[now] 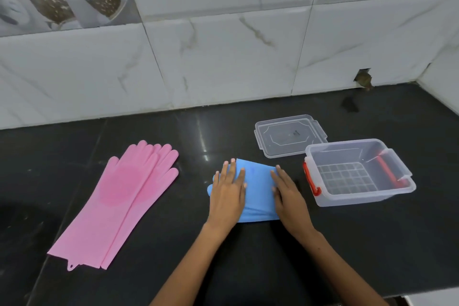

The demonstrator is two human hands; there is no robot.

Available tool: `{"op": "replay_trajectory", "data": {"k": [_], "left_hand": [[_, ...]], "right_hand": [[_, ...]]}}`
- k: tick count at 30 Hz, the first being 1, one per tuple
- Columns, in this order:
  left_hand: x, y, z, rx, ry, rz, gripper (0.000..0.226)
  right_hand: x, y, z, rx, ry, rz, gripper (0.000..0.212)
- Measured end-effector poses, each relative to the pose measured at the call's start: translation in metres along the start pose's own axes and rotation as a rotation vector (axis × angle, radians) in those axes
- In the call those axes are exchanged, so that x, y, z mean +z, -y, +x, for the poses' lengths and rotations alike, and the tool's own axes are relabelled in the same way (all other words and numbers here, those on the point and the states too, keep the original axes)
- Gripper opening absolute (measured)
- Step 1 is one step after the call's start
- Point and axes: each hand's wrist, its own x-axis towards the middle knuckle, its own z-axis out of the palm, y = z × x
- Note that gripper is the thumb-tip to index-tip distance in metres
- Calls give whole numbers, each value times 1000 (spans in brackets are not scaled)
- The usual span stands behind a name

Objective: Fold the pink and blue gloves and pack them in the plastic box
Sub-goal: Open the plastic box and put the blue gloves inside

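The blue gloves (258,189) lie folded into a compact bundle on the black counter, in the middle. My left hand (227,196) presses flat on the bundle's left part, fingers spread. My right hand (289,196) lies flat along its right edge. The pink gloves (124,196) lie stretched out full length, one on the other, at the left, fingers pointing away from me. The clear plastic box (395,196) with red latches stands open and empty to the right of my right hand.
The box's clear lid (289,135) lies flat on the black counter (248,256) behind the box, to its left. A white marbled tile wall (223,57) rises along the back and the right corner. The counter's front edge shows at the bottom right.
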Motion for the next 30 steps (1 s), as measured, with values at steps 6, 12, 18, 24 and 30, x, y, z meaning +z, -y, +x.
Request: {"op": "replay_trajectory", "data": {"k": [6, 12, 18, 24, 30], "left_hand": [[9, 26, -19, 59, 45, 87, 54], [21, 39, -31, 69, 15, 11, 57], [21, 40, -28, 53, 41, -54, 58], [4, 41, -25, 50, 47, -113, 53], [-27, 64, -25, -306, 70, -566, 47]], "right_hand": [[30, 12, 21, -79, 219, -341, 55], [42, 6, 20, -142, 248, -508, 56], [46, 7, 21, -126, 262, -503, 57], [26, 15, 20, -77, 238, -313, 52], [-10, 10, 4, 182, 168, -141, 49]]}}
